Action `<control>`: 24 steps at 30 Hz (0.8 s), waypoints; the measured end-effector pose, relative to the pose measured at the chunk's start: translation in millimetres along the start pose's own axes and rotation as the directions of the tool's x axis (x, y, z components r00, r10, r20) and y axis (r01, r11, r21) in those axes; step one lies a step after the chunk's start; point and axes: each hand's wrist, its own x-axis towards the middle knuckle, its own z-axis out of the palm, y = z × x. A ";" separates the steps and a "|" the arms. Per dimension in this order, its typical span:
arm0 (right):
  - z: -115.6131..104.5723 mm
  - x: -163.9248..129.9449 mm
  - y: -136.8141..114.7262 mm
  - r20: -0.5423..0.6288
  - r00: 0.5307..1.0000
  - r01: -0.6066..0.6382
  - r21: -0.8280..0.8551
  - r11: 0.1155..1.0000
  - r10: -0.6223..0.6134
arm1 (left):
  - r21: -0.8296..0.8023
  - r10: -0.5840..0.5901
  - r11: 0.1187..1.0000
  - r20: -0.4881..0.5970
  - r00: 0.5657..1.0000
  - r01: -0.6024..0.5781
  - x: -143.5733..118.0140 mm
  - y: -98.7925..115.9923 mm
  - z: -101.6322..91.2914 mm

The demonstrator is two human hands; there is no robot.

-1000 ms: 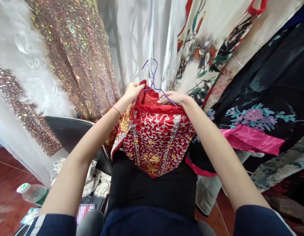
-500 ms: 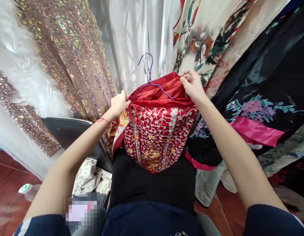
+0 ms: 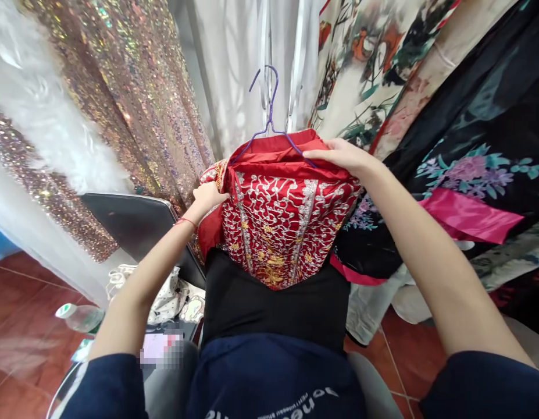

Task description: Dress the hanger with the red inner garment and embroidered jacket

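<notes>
Costume [image 3: 273, 233] in red, embroidered with silver and gold, pointed hem down over black cloth [image 3: 269, 317] on lap; purple wire hanger [image 3: 270, 119] set into the top, hook before white drapery [image 3: 229, 75]. Left hand [image 3: 208, 198] closed on the costume's left edge; right hand [image 3: 339, 156] across the top right corner, beside 1 hanger arm — grip impossible to tell. Nearby: sequined fabric [image 3: 134, 99], black floral cloth [image 3: 482, 166], 1 plastic bottle [image 3: 81, 318].
</notes>
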 end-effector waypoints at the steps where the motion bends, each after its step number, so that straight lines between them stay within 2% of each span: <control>1: -1.2 -3.2 -0.6 0.023 0.998 -0.057 -0.009 0.998 0.057 | -0.056 -0.003 0.998 -0.022 1.000 0.001 3.2 -1.7 6.6; 3: -3.3 -8.8 -0.5 0.040 0.991 -0.129 0.007 0.992 0.129 | -0.188 -0.027 0.982 -0.063 0.998 0.015 12.5 -6.8 15.0; 5: -3.8 -13.1 0.7 0.061 0.987 -0.152 0.058 0.987 0.149 | -0.281 -0.074 0.959 -0.114 0.991 0.039 23.8 -13.4 15.5; 7: -3.1 -15.1 2.5 0.095 0.982 -0.170 0.088 0.981 0.162 | -0.321 -0.134 0.945 -0.205 0.970 0.063 34.2 -20.1 7.4; 9: -3.1 -14.6 4.1 0.095 0.984 -0.159 0.071 0.985 0.152 | -0.343 -0.189 0.937 -0.340 0.921 0.066 40.5 -24.3 -7.7; 10: -3.7 -13.6 4.5 0.052 0.992 -0.114 0.044 0.993 0.111 | -0.340 -0.193 0.939 -0.421 0.886 0.043 41.2 -24.7 -16.7; 12: -6.5 -12.0 4.0 -0.147 0.986 0.063 -0.064 0.996 -0.071 | -0.259 -0.106 0.965 -0.558 0.823 -0.051 37.1 -22.1 -34.0; 13: -8.3 -11.9 3.1 -0.276 0.940 0.163 -0.152 0.975 -0.200 | -0.184 -0.027 0.978 -0.593 0.805 -0.102 32.5 -19.4 -40.7; 14: -10.3 -12.8 1.9 -0.389 0.863 0.237 -0.255 0.938 -0.323 | -0.105 0.050 0.984 -0.599 0.799 -0.141 26.6 -16.6 -45.4; 15: -12.0 -14.7 0.5 -0.467 0.776 0.274 -0.355 0.894 -0.423 | -0.040 0.106 0.987 -0.574 0.812 -0.157 20.0 -14.1 -47.8; 16: -13.3 -17.7 -0.8 -0.507 0.710 0.277 -0.437 0.856 -0.489 | 0.002 0.127 0.989 -0.528 0.840 -0.148 13.3 -12.6 -47.9; 17: -14.1 -21.6 -1.6 -0.511 0.680 0.266 -0.496 0.827 -0.525 | 0.020 0.112 0.993 -0.473 0.874 -0.117 7.0 -12.3 -45.9; 18: -14.1 -26.2 -1.9 -0.493 0.685 0.251 -0.532 0.809 -0.536 | 0.020 0.076 0.997 -0.418 0.905 -0.075 1.4 -13.4 -42.5; 20: -12.0 -36.4 -0.2 -0.429 0.740 0.235 -0.557 0.797 -0.518 | 0.010 0.003 1.000 -0.324 0.946 0.001 -7.9 -18.5 -33.6; 22: -7.7 -45.6 4.2 -0.373 0.790 0.237 -0.546 0.803 -0.487 | 0.023 -0.013 1.000 -0.268 0.963 0.020 -16.9 -23.6 -27.0; 24: -2.8 -51.3 10.1 -0.363 0.806 0.241 -0.518 0.821 -0.467 | 0.049 0.013 0.999 -0.251 0.968 -0.001 -30.3 -23.5 -27.0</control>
